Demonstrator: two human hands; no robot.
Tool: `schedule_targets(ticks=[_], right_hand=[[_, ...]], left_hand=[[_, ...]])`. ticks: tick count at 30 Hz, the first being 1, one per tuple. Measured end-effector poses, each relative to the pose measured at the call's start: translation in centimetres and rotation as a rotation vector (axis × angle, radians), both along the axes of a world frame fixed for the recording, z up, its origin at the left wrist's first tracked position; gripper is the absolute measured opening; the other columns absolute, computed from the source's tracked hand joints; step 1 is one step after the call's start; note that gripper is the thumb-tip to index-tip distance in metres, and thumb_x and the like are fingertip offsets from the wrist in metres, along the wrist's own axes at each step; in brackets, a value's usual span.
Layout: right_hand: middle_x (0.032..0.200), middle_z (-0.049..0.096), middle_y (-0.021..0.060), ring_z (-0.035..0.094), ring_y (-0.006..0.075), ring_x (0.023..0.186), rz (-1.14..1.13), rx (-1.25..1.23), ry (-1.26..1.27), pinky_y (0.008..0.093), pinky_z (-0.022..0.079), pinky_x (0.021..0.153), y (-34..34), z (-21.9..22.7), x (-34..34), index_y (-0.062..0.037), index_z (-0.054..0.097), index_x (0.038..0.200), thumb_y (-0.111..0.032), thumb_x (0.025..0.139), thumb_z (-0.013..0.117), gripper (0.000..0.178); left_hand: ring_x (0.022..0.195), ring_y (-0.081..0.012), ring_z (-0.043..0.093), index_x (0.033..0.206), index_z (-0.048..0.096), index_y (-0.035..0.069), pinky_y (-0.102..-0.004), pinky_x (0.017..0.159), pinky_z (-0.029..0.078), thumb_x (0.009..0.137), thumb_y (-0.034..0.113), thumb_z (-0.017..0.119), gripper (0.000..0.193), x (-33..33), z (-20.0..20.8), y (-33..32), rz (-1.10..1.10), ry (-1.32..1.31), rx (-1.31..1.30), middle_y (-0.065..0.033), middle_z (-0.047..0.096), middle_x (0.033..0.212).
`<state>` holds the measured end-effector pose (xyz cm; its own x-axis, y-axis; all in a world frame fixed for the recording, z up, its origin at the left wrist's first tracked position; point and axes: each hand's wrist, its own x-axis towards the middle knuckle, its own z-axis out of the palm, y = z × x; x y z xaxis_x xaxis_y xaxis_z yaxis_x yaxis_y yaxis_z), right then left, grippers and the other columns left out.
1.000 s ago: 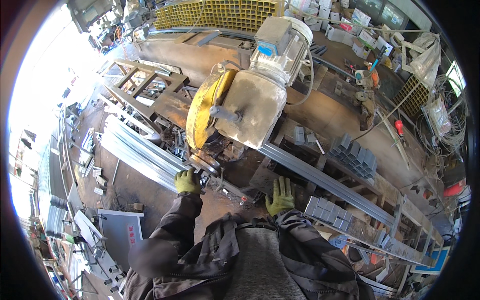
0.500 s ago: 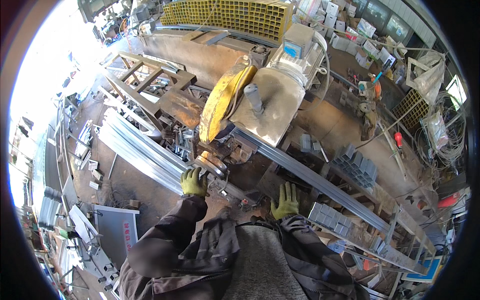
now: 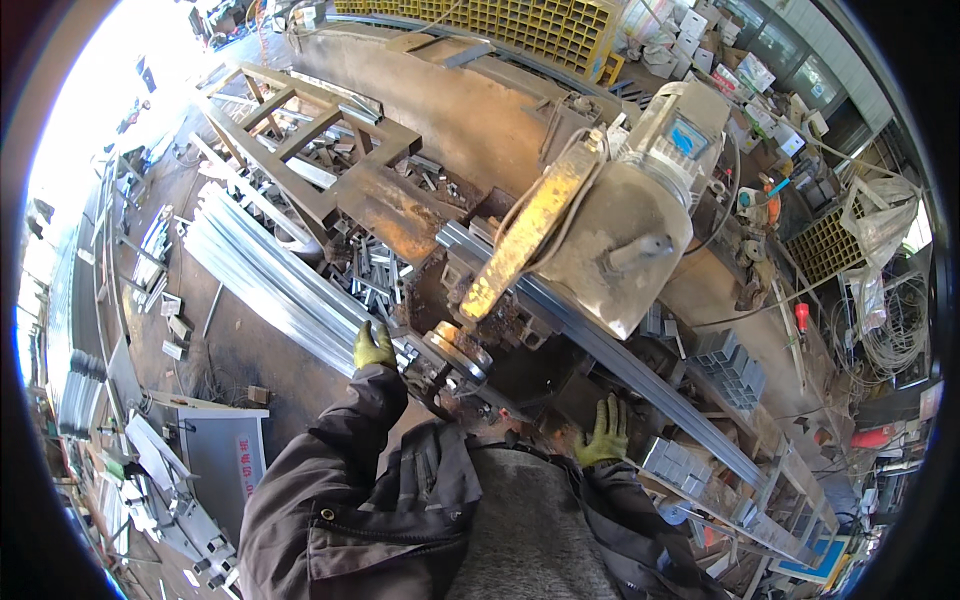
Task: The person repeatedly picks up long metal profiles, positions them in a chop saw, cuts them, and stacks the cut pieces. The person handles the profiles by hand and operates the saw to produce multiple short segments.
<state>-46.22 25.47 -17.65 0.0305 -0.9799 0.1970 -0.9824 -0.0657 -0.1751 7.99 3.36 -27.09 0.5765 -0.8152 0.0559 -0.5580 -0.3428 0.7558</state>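
Note:
Both my hands wear yellow-green work gloves. My left hand (image 3: 373,347), fingers partly spread, hovers by the end of a bundle of long shiny metal tubes (image 3: 270,275), left of the vise's round metal wheel (image 3: 455,345). My right hand (image 3: 604,432) is open, fingers stretched up, near a stack of short grey square tubes (image 3: 678,466); nothing is in it. Ahead of me stands a cut-off saw with a yellow blade guard (image 3: 535,230) and a grey motor (image 3: 680,135). Long grey square tubes (image 3: 640,375) pass beneath the guard; I cannot make out the blade.
A rusty steel frame (image 3: 315,140) and scattered offcuts (image 3: 375,275) lie beyond my left hand. More short square tubes (image 3: 730,370) sit on the bench at right. A grey panel (image 3: 222,455) stands at lower left. Yellow square tubes (image 3: 500,35) are stacked at the back.
The saw head with its yellow guard has swung to the right, showing more of the tubes on its left. My left hand has shifted slightly left and up, my right hand right and down.

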Motion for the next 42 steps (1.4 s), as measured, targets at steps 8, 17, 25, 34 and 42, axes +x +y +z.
schedule_targets(ticks=[8,17,25,34,42], right_hand=[[0.189,0.037,0.0302,0.036,0.0586,0.172,-0.034,0.091,0.066,0.0668,0.033,0.142,-0.9,0.8,1.1,0.0021,0.045,0.178,-0.032,0.086,0.085,0.106],[0.192,0.035,0.0258,0.03,0.0569,0.176,-0.233,0.289,0.027,0.0671,0.029,0.144,-0.9,0.1,1.8,-0.0051,0.042,0.184,-0.036,0.087,0.086,0.111],[0.19,0.037,0.0308,0.032,0.0583,0.175,-0.127,0.177,0.024,0.0683,0.028,0.145,-1.3,0.0,2.0,0.0012,0.042,0.181,-0.035,0.09,0.085,0.107],[0.188,0.041,0.0275,0.037,0.0573,0.172,-0.141,0.152,0.068,0.0668,0.033,0.143,-1.4,0.4,2.2,-0.0006,0.046,0.18,-0.03,0.09,0.082,0.101],[0.189,0.039,0.0287,0.036,0.059,0.173,-0.131,0.161,0.047,0.0668,0.033,0.143,-2.0,0.7,2.6,0.002,0.044,0.179,-0.029,0.089,0.082,0.103]], left_hand=[[0.161,-0.0454,0.058,0.177,0.054,0.017,-0.0582,0.132,0.051,0.091,0.027,0.093,0.094,0.7,9.5,-19.4,-0.799,-0.33,-0.271,-0.0163,0.059,0.178],[0.141,-0.0419,0.077,0.161,0.072,0.03,-0.0592,0.107,0.068,0.103,0.035,0.078,0.059,-7.3,10.3,-35.1,-1.316,-0.923,0.228,-0.0137,0.072,0.162],[0.122,-0.0425,0.084,0.14,0.081,0.021,-0.0564,0.104,0.067,0.108,0.034,0.07,0.036,-1.4,15.4,-39.8,-1.05,-0.819,0.271,-0.0142,0.085,0.134],[0.124,-0.044,0.082,0.15,0.077,0.017,-0.0518,0.106,0.069,0.092,0.028,0.093,0.061,20.8,21.8,-26.8,-0.728,-0.751,0.035,-0.0166,0.078,0.145],[0.111,-0.0294,0.086,0.124,0.088,-0.001,-0.0419,0.102,0.065,0.076,0.039,0.108,0.067,27.0,3.6,-2.5,-0.185,0.025,0.546,-0.0173,0.091,0.117]])
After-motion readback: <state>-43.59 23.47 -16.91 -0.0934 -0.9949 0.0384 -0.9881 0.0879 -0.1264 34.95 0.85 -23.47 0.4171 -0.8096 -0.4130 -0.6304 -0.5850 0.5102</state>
